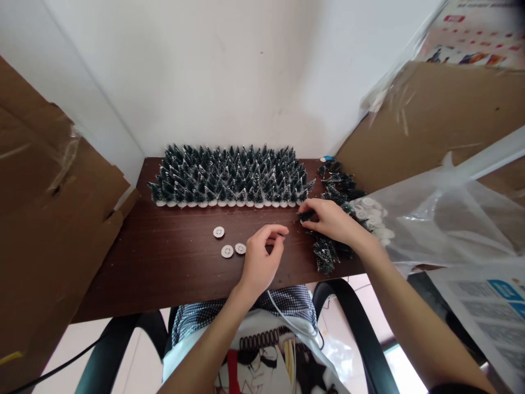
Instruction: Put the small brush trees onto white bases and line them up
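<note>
My right hand [330,220] pinches a small dark-green bottle-brush tree [307,215] between thumb and fingers; a bit of white shows at its lower end. Beside it lie loose bottle-brush trees [324,256] in a pile. To its left, my left hand [263,257] hovers over the table, fingers loosely curved and thumb apart from them, with nothing visible in it. Two round white plastic bases [227,251] lie near the left hand's knuckles, and a third white base [219,232] sits a little farther away. Dense rows of snow-tipped trees [229,178] stand upright on white bases behind.
A clear plastic bag [435,202] with white bases [371,216] rests on the table's right end. Cardboard [45,191] flanks the left side, more cardboard [451,115] the right. A white wall [229,71] closes off the back of the brown table [164,262].
</note>
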A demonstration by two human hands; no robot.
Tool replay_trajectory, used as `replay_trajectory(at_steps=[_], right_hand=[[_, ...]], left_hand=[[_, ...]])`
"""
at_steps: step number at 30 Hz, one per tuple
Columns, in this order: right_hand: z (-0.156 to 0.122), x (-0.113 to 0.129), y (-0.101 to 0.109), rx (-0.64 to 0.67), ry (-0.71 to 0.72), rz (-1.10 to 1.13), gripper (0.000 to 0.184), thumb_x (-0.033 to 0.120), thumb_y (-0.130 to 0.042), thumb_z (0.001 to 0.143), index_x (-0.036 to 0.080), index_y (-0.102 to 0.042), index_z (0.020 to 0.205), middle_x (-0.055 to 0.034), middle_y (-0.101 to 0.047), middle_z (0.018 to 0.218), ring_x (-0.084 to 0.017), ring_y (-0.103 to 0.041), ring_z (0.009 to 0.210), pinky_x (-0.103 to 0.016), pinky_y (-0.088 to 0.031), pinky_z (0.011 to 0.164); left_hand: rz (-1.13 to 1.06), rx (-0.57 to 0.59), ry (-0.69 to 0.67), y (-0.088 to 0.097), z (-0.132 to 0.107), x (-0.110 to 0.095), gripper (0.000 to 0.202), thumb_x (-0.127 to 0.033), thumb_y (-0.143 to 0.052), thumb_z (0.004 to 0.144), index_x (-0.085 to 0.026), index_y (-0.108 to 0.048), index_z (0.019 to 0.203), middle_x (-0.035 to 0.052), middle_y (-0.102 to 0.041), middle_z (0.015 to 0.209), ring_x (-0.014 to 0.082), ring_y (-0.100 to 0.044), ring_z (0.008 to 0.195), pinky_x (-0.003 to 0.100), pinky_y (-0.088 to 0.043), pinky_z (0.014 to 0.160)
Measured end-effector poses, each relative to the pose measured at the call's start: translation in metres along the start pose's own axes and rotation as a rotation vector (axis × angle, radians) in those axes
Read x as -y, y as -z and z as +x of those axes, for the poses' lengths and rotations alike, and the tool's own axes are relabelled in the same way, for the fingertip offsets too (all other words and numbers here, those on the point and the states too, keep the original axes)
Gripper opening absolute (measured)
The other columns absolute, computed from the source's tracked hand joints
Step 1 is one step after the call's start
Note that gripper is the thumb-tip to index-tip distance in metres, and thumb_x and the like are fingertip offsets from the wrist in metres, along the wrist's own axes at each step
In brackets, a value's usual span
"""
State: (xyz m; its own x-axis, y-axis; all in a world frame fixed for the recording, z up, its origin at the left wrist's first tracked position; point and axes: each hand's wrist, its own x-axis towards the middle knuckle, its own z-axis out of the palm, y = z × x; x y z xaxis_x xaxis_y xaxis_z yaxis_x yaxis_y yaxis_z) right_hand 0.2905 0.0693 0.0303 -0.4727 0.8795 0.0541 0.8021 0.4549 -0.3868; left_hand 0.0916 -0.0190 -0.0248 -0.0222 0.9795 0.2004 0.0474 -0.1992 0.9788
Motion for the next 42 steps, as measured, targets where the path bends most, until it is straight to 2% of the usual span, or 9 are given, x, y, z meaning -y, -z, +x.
replay_trajectory(at_steps=[8,10,13,17,20,23,28,36,42], right_hand=[[0.002,0.005,-0.006,0.025,0.025,-0.082,0.022,0.01,-0.07,0.076,0.018,-0.066,0.096,-0.0067,-0.073,0.098,-0.023,-0.068,0.086,-0.032,-0.047,0.076],[0.001,0.009,-0.004,0.002,0.01,0.016,0.02,0.012,-0.071,0.076,0.019,-0.066,0.095,-0.0059,-0.074,0.098,-0.022,-0.069,0.085,-0.033,-0.05,0.076],[-0.002,0.02,0.0,-0.031,-0.008,0.278,0.018,0.022,-0.074,0.077,0.02,-0.067,0.094,-0.0052,-0.075,0.099,-0.023,-0.07,0.09,-0.035,-0.054,0.079],[-0.006,0.038,0.001,-0.1,-0.041,0.574,0.028,0.034,-0.081,0.072,0.02,-0.067,0.091,-0.0056,-0.074,0.097,-0.023,-0.07,0.093,-0.04,-0.056,0.088],[-0.008,0.051,-0.006,-0.146,-0.072,0.755,0.031,0.036,-0.083,0.07,0.02,-0.065,0.09,-0.0053,-0.072,0.098,-0.022,-0.069,0.093,-0.04,-0.056,0.089],[-0.01,0.062,-0.019,-0.138,-0.076,0.901,0.031,0.032,-0.083,0.068,0.021,-0.063,0.089,-0.0039,-0.07,0.097,-0.02,-0.069,0.093,-0.039,-0.056,0.089],[-0.013,0.074,-0.035,-0.15,-0.097,0.998,0.033,0.034,-0.084,0.069,0.022,-0.06,0.088,-0.0018,-0.068,0.092,-0.019,-0.068,0.09,-0.039,-0.055,0.09],[-0.015,0.082,-0.046,-0.188,-0.158,1.073,0.033,0.035,-0.083,0.069,0.023,-0.057,0.086,-0.0004,-0.067,0.088,-0.018,-0.067,0.087,-0.037,-0.054,0.087],[-0.017,0.087,-0.051,-0.212,-0.223,1.169,0.038,0.036,-0.085,0.067,0.023,-0.055,0.086,0.0009,-0.063,0.087,-0.017,-0.066,0.084,-0.035,-0.054,0.083]], left_hand=[[0.005,0.005,0.002,0.0,-0.001,0.001,0.019,-0.012,-0.055,0.09,-0.019,-0.07,0.097,0.0055,-0.074,0.099,0.0161,-0.07,0.087,0.029,-0.056,0.081],[0.001,0.003,-0.001,0.0,-0.001,0.0,0.018,-0.012,-0.055,0.089,-0.019,-0.07,0.097,0.0058,-0.074,0.099,0.0162,-0.07,0.087,0.029,-0.056,0.081],[-0.011,-0.003,0.002,0.0,0.0,-0.001,0.017,-0.012,-0.056,0.088,-0.019,-0.069,0.097,0.0062,-0.075,0.1,0.0159,-0.07,0.087,0.028,-0.057,0.08],[-0.04,-0.026,0.027,-0.001,0.001,0.0,0.02,-0.013,-0.06,0.086,-0.019,-0.067,0.104,0.0066,-0.074,0.098,0.0155,-0.069,0.086,0.027,-0.057,0.077],[-0.063,-0.041,0.048,-0.002,0.0,0.001,0.029,-0.015,-0.066,0.083,-0.019,-0.063,0.111,0.0053,-0.072,0.096,0.0139,-0.067,0.08,0.026,-0.056,0.073],[-0.037,-0.076,0.052,-0.002,-0.001,0.002,0.04,-0.019,-0.073,0.078,-0.021,-0.058,0.115,0.0014,-0.068,0.09,0.0119,-0.063,0.072,0.024,-0.053,0.068],[0.014,-0.127,0.032,-0.003,-0.002,0.002,0.045,-0.025,-0.076,0.076,-0.021,-0.053,0.115,0.0006,-0.065,0.091,0.0121,-0.061,0.073,0.023,-0.05,0.064],[0.067,-0.229,0.045,-0.002,-0.003,0.001,0.032,-0.022,-0.072,0.078,-0.022,-0.05,0.102,-0.0028,-0.056,0.083,0.012,-0.058,0.073,0.023,-0.045,0.065],[0.061,-0.23,0.049,-0.002,-0.004,0.004,0.025,-0.021,-0.067,0.083,-0.022,-0.05,0.101,-0.0002,-0.057,0.089,0.0138,-0.06,0.079,0.026,-0.047,0.07]])
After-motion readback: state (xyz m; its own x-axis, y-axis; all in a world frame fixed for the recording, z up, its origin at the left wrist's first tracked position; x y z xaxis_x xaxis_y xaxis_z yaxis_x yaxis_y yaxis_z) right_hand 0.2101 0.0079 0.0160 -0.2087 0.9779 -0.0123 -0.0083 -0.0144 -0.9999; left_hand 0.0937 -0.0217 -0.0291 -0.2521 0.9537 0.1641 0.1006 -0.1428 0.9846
